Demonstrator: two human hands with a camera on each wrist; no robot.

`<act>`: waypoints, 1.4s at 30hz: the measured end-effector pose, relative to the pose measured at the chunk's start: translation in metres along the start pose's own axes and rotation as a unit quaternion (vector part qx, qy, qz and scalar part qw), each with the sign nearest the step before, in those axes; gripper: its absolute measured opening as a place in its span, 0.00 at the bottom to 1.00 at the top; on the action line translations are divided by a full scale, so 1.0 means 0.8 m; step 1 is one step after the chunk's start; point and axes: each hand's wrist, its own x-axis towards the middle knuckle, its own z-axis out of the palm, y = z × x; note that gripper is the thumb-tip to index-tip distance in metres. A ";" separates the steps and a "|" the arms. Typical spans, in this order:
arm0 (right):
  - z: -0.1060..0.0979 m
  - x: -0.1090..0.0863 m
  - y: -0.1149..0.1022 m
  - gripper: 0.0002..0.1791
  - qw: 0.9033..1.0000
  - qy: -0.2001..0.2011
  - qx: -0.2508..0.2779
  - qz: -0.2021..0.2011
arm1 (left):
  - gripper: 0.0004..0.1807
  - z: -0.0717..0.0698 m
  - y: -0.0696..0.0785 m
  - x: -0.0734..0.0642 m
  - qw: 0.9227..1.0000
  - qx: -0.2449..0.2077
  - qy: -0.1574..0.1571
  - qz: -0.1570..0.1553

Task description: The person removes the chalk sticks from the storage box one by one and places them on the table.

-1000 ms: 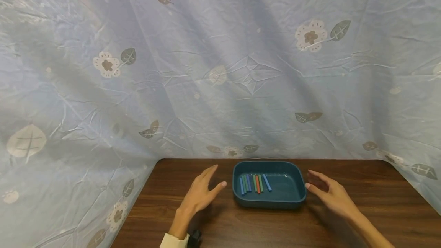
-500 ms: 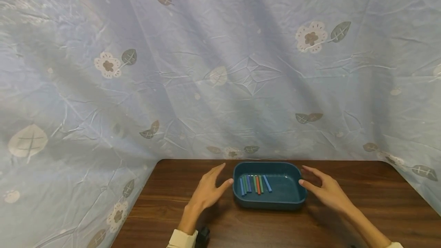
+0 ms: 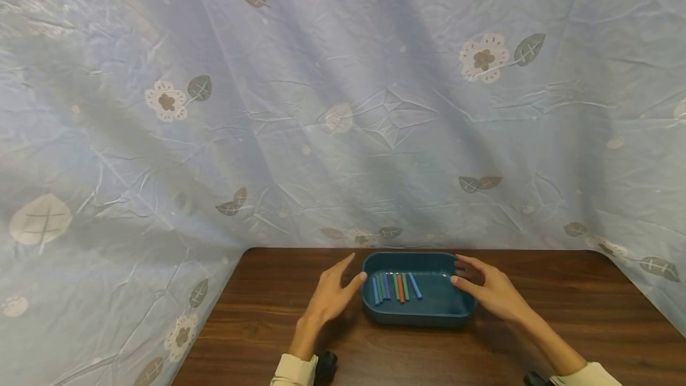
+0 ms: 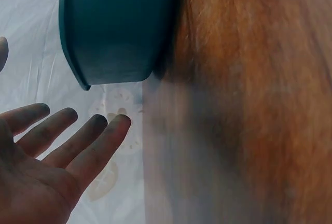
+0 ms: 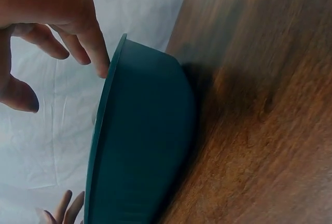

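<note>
A dark teal rectangular dish (image 3: 420, 318) with rounded corners stands on the table. In its left half lie several thin chalk-like sticks, among them a red one (image 3: 401, 289) and a loose blue one (image 3: 415, 286) set at a slant. My left hand (image 3: 328, 298) hovers at the dish's left end, fingers spread; the left wrist view shows the palm (image 4: 41, 182) apart from the wall. Over the right end is my right hand (image 3: 497, 295), thumb and fingers parted. In the right wrist view a fingertip is at the rim (image 5: 106, 99); whether it touches I cannot tell.
The brown wood-grain table (image 3: 257, 326) ends just behind the dish. Past that edge hangs a pale blue cloth (image 3: 343, 165) with leaf and flower prints, which also runs down the left side.
My left hand has moved right and up to the dish's left end. My right hand has moved left, from beside the dish to over its right end. Dish and sticks stay put.
</note>
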 end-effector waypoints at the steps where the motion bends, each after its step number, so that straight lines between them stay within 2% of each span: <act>1: 0.001 0.002 0.000 0.40 1.000 -0.007 0.006 -0.001 | 0.40 0.001 0.000 0.000 1.000 -0.003 0.002 -0.002; 8: 0.011 0.014 0.000 0.40 0.999 -0.041 0.019 -0.007 | 0.38 0.008 -0.002 0.002 0.999 -0.031 0.015 -0.023; 15: 0.019 0.027 0.000 0.41 0.997 -0.074 0.026 -0.014 | 0.36 0.015 -0.006 0.004 0.995 -0.088 0.016 -0.040; 26: 0.028 0.055 0.010 0.42 0.994 -0.103 0.018 -0.029 | 0.34 0.025 -0.009 0.003 0.996 -0.068 0.022 -0.049; 29: 0.030 0.060 0.010 0.43 0.992 -0.120 0.026 -0.037 | 0.34 0.028 -0.009 0.002 0.996 -0.077 0.022 -0.050; 32: 0.032 0.065 0.008 0.44 0.990 -0.134 0.028 -0.044 | 0.33 0.031 -0.009 0.002 0.992 -0.114 0.012 -0.053; 35: 0.034 0.071 0.009 0.45 0.989 -0.139 0.021 -0.049 | 0.31 0.033 -0.011 0.003 0.992 -0.118 0.012 -0.047; 39: 0.039 0.077 0.011 0.46 0.986 -0.154 0.028 -0.047 | 0.30 0.035 -0.013 0.002 0.995 -0.090 0.022 -0.033; 42: 0.043 0.081 0.012 0.47 0.982 -0.177 0.049 -0.040 | 0.30 0.036 -0.012 0.002 0.996 -0.087 0.020 -0.032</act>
